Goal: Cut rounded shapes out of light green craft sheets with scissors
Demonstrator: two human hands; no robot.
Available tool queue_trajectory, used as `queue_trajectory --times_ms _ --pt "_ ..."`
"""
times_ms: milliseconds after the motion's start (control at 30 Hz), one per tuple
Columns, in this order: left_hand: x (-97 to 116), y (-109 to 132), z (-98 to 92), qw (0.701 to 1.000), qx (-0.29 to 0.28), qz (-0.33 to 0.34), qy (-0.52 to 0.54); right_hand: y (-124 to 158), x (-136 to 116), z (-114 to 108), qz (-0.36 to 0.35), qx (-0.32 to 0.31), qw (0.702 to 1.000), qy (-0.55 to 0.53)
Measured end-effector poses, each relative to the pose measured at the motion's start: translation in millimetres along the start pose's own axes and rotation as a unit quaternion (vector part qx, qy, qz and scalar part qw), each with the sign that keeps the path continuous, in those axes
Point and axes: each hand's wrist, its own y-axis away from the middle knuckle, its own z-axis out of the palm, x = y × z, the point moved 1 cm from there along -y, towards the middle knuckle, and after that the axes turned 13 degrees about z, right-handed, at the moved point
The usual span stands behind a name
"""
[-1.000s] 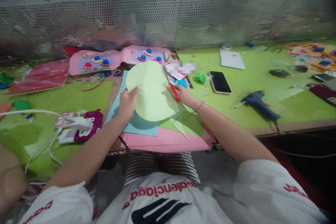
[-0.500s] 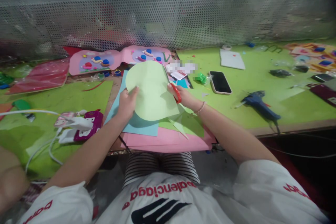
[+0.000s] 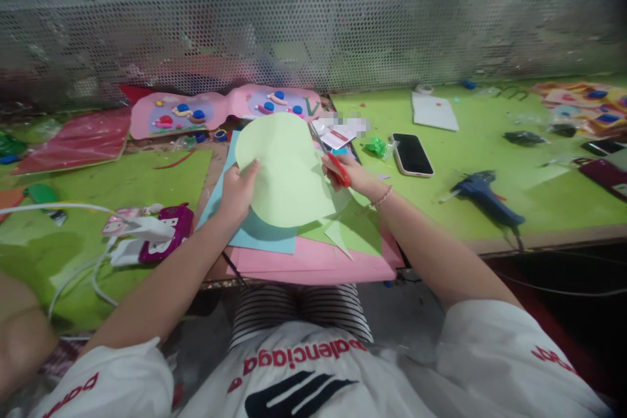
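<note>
A pale green sheet of paper point(image 3: 281, 170) with a rounded, cut outline is held up over the table. My left hand point(image 3: 240, 189) grips its left edge, thumb on top and the other fingers hidden below. In my right hand point(image 3: 350, 173) is a pair of scissors point(image 3: 337, 168) with red handles, the blades pointing away from me along the paper's right edge. Beneath lie a blue sheet point(image 3: 264, 241), a pink sheet point(image 3: 313, 264) and a brighter green sheet point(image 3: 365, 235). A thin pale offcut point(image 3: 339, 238) rests on the green one.
To the right are a phone point(image 3: 413, 155) and a blue glue gun point(image 3: 487, 197). A purple power strip point(image 3: 169, 232) with white plugs and cables sits at left. Decorated pink panels point(image 3: 225, 111) lie at the back before a perforated metal screen point(image 3: 313, 26). Someone's bare skin shows at lower left.
My right hand and the scissors have moved slightly right, away from the paper's edge, and the blades show more plainly. My left hand keeps its hold on the paper.
</note>
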Motion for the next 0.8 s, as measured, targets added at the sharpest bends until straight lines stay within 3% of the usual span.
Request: queue_trajectory --times_ms 267,800 --pt "-5.7 1.0 0.8 1.0 -0.019 -0.011 0.012 11.6 -13.8 7.1 0.005 0.011 1.0 0.012" --pt "-7.4 0.3 0.7 0.999 -0.017 -0.041 0.016 12.2 -14.0 6.6 0.012 -0.007 1.0 -0.026"
